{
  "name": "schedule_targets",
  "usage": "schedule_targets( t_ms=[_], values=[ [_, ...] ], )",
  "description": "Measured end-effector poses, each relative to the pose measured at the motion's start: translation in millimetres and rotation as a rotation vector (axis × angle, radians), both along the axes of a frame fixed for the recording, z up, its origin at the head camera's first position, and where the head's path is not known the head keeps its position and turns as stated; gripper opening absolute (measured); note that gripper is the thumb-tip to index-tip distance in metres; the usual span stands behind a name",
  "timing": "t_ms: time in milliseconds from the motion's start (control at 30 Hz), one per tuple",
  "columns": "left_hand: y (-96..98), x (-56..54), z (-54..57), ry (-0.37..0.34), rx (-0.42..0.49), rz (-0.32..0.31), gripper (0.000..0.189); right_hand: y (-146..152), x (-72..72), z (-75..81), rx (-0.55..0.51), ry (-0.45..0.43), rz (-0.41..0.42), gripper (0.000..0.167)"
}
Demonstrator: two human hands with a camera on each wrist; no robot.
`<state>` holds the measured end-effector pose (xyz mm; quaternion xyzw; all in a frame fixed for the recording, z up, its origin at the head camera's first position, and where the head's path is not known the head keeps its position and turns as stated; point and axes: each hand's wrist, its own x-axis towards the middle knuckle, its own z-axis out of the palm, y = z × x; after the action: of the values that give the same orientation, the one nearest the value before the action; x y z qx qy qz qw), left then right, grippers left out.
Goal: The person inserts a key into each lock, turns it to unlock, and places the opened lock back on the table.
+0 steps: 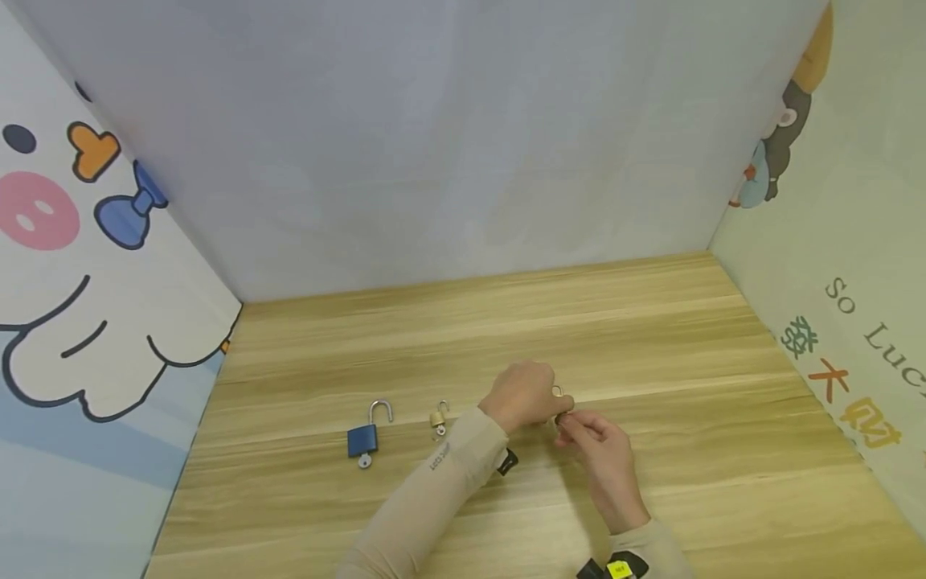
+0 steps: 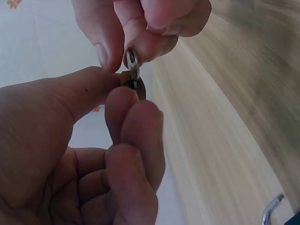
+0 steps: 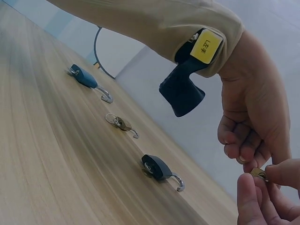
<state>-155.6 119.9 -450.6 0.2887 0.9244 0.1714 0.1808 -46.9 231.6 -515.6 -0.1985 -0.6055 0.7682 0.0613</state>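
Observation:
My left hand (image 1: 524, 394) and right hand (image 1: 600, 454) meet above the table, right of centre. Between their fingertips is a small brass padlock (image 3: 258, 173), mostly covered by fingers. In the left wrist view my left thumb and fingers pinch its body, and a small metal ring (image 2: 132, 58) sticks out toward the right hand's fingertips. My right thumb and fingers pinch the padlock from the other side. A bit of curved metal (image 1: 557, 392) shows above the left fingers in the head view.
On the table (image 1: 304, 354) to the left stand a blue padlock (image 1: 362, 440) and another small brass padlock (image 1: 437, 419), shackles open, keys in. The right wrist view adds a black padlock (image 3: 157, 168), its shackle also open. Printed cloth panels (image 1: 87, 241) enclose the table.

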Motion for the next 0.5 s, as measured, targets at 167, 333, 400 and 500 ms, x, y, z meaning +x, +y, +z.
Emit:
schedule_targets(
  t_ms=[167, 333, 400, 500],
  values=[
    [-2.4, -1.5, -0.6, -0.006, 0.003, 0.018, 0.047, -3.5, -0.1, -0.3, -0.036, -0.008, 0.025, 0.02],
    [-3.6, -1.4, -0.2, -0.004, 0.02, 0.008, 0.047, -8.5, -0.4, -1.2, -0.068, -0.011, 0.032, 0.021],
    [-3.7, -1.0, -0.7, -0.002, 0.029, -0.003, 0.047, -9.5, -0.3, -2.1, -0.094, 0.0, 0.04, 0.021],
    [-3.9, -0.5, -0.5, -0.005, 0.048, -0.02, 0.046, -10.3, 0.1, -3.1, -0.164, 0.027, 0.06, 0.018]
  ],
)
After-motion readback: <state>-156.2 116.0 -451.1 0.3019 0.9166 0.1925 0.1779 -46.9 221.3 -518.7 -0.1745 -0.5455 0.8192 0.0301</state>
